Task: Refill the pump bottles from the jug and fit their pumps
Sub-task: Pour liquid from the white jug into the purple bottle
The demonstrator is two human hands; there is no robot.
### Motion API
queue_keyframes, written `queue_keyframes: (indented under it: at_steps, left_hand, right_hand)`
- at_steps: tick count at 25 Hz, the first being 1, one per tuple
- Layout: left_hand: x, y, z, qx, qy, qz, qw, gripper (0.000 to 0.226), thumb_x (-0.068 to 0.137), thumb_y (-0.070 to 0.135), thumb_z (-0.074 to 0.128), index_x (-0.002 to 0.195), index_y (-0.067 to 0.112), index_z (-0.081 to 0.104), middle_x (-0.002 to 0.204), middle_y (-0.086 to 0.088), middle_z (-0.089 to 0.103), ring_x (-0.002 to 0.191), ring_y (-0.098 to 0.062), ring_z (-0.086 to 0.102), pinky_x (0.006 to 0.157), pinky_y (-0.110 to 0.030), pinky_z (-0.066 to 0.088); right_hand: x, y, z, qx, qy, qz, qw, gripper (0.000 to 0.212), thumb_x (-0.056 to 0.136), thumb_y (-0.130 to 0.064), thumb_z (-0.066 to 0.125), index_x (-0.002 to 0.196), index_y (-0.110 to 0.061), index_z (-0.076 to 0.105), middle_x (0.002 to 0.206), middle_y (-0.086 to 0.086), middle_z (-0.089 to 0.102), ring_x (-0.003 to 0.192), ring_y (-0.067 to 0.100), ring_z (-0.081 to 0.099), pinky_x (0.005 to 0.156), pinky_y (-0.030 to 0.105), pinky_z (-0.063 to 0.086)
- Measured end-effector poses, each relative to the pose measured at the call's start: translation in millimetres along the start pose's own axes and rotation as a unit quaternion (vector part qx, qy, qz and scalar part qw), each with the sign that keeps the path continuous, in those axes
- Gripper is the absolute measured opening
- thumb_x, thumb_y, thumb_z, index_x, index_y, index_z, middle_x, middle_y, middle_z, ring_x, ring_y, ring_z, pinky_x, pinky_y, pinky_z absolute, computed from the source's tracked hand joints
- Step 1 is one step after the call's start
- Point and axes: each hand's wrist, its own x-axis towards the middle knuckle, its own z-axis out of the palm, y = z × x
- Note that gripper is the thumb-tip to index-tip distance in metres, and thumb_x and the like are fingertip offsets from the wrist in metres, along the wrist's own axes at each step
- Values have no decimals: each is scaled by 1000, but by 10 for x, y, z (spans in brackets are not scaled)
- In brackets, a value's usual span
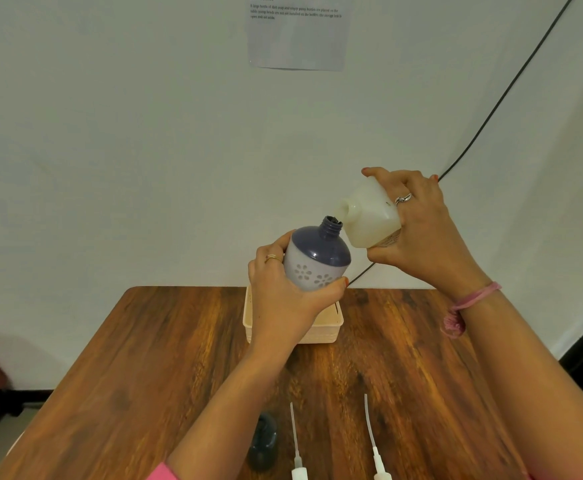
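My left hand (283,296) grips a round pump bottle (317,258) with a purple top and a white flowered body, held above the table and tilted right, its neck open. My right hand (418,223) grips a white jug (369,216) tipped down to the left, its spout right at the bottle's neck. Two white pumps with long dip tubes, one on the left (296,445) and one on the right (373,441), lie at the table's near edge. A dark bottle-like object (264,441) lies beside them, blurred.
A cream plastic box (331,327) stands on the wooden table (144,358) under my left hand. A black cable (511,84) runs down the white wall behind. A printed sheet (297,32) is stuck to the wall.
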Motion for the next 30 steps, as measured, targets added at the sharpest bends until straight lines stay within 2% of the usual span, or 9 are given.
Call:
queue_keyframes:
  at_steps: [6,12,16,19,27,30]
  left_hand:
    - [31,-14,-18,-5,-1,1,1000,83,58,34,90,130,28,48,116,7,48,114,-12,46,86,-27,50]
    - [39,-12,-33,-4,-5,0,1000,84,58,33,90,130,28,47,116,7,47,114,-13,45,88,-29,50]
    - [46,-19,-56,-2,-1,1,1000,87,55,41,87,131,27,47,116,7,47,115,-13,45,87,-29,50]
    - [48,-28,-64,-4,-1,-2,1000,85,57,36,90,131,28,47,116,7,47,114,-14,46,88,-31,52]
    - [54,-62,-76,-3,-3,-1,1000,84,59,33,90,130,29,47,115,8,46,113,-12,45,82,-20,47]
    - [63,-71,-74,2,-5,-1,1000,84,58,34,90,130,29,47,116,7,47,113,-12,45,83,-22,48]
  right_hand:
    - [29,-4,19,-11,-3,-3,1000,104,51,-22,84,141,-27,33,121,9,46,111,29,42,102,65,30]
    - [40,-42,-1,-24,-1,-5,1000,103,51,-20,85,142,-23,37,122,11,47,113,33,44,111,62,19]
    - [59,-74,2,-28,0,-10,1000,102,51,-19,84,141,-23,38,120,10,47,111,33,45,111,59,17]
    - [69,-80,2,-34,-1,-13,999,102,50,-19,84,142,-24,37,120,10,47,112,32,45,111,60,16]
    - [76,-93,18,-46,-5,-19,999,103,50,-19,83,142,-23,38,119,11,48,112,32,45,111,58,15]
    - [81,-90,27,-52,-7,-21,998,103,50,-19,84,142,-23,38,119,11,48,111,32,45,111,57,16]
